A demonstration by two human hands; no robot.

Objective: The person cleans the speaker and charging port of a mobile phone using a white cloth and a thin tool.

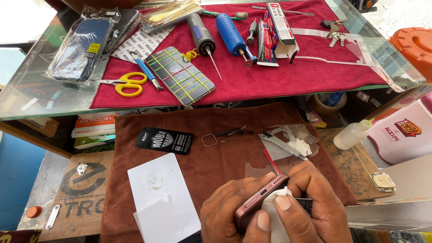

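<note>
Hands gripped together on a pink phone [258, 202], left hand [227, 213] steadying, right hand [315, 204] pressing a white cloth [274, 209]; light, even strokes seemed best.

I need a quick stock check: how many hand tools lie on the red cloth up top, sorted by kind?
Scissors: 1
Powered hand tools, grey and blue: 2
Small blue-handled tool: 1
Toothbrush: 1
Small screwdriver: 1
Total: 6

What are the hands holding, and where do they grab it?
The left hand grips a pinkish phone by its lower edge. The right hand presses a white cloth against the phone's side with its fingers.
</note>
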